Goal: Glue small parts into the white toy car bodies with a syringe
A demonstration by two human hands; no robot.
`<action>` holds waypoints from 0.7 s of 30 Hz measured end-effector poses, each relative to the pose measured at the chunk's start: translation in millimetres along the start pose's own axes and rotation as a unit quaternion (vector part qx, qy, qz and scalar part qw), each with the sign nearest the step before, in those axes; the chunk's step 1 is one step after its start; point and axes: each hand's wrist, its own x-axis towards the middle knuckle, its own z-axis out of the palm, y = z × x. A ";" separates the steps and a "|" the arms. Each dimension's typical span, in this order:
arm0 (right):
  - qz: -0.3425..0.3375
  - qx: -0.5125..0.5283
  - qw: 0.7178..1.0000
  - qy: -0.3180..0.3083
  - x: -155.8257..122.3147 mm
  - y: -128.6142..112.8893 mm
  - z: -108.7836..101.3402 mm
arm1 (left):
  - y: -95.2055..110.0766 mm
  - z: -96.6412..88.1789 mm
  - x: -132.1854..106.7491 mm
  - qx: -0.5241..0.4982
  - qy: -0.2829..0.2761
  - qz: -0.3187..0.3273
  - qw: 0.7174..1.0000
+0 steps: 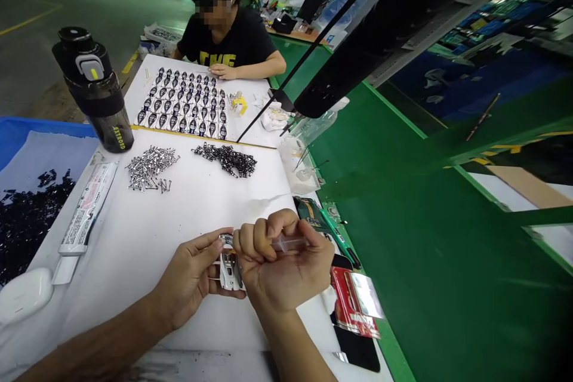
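- Left hand [190, 277]: fingers [202, 255] wrapped around a white toy car body [230, 271], holding it
- Right hand [286, 268]: fingers [258, 237] curled, pinching a clear syringe [290, 243] just beside the car
- Ahead of the fingers, on the worktop [179, 233]: silver pins [151, 168], black small parts [226, 160]

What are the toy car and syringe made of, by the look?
The toy car body in the left hand looks glossy white-painted, probably die-cast metal, though hard plastic is possible; bright highlights show the finish. The syringe in the right hand looks like clear plastic: its barrel is see-through.
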 end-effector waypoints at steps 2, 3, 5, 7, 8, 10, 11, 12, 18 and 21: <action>0.000 -0.001 1.000 -0.001 0.2 0.4 0.3 | 0.6 0.5 0.0 -0.002 0.006 0.000 1.000; 0.000 -0.002 1.000 0.001 0.4 0.6 0.4 | 0.9 0.8 0.0 -0.003 0.009 -0.001 1.000; -0.004 -0.003 1.000 0.003 0.6 1.0 0.5 | 1.6 1.1 0.3 -0.005 0.011 0.000 1.000; -0.007 -0.006 1.000 0.004 0.7 1.8 0.2 | 1.9 1.1 0.6 -0.004 0.010 0.001 1.000; -0.008 -0.009 1.000 0.002 0.7 2.2 -0.1 | 2.0 1.1 0.7 -0.003 0.010 0.001 1.000; -0.010 -0.013 1.000 0.002 0.7 2.9 -0.8 | 2.1 1.3 0.7 -0.001 0.011 0.001 1.000; -0.011 -0.013 1.000 0.004 0.6 3.1 -1.2 | 2.3 1.6 0.6 0.000 0.012 -0.001 1.000; -0.013 -0.013 1.000 0.005 0.4 3.2 -1.5 | 2.5 1.9 0.5 0.000 0.015 -0.002 1.000; -0.020 -0.017 1.000 0.016 -0.2 2.1 -2.6 | 3.6 3.2 -0.3 -0.001 0.025 -0.003 1.000; -0.023 -0.017 0.999 0.023 -0.2 1.9 -2.0 | 3.2 2.9 -0.2 -0.001 0.028 -0.003 1.000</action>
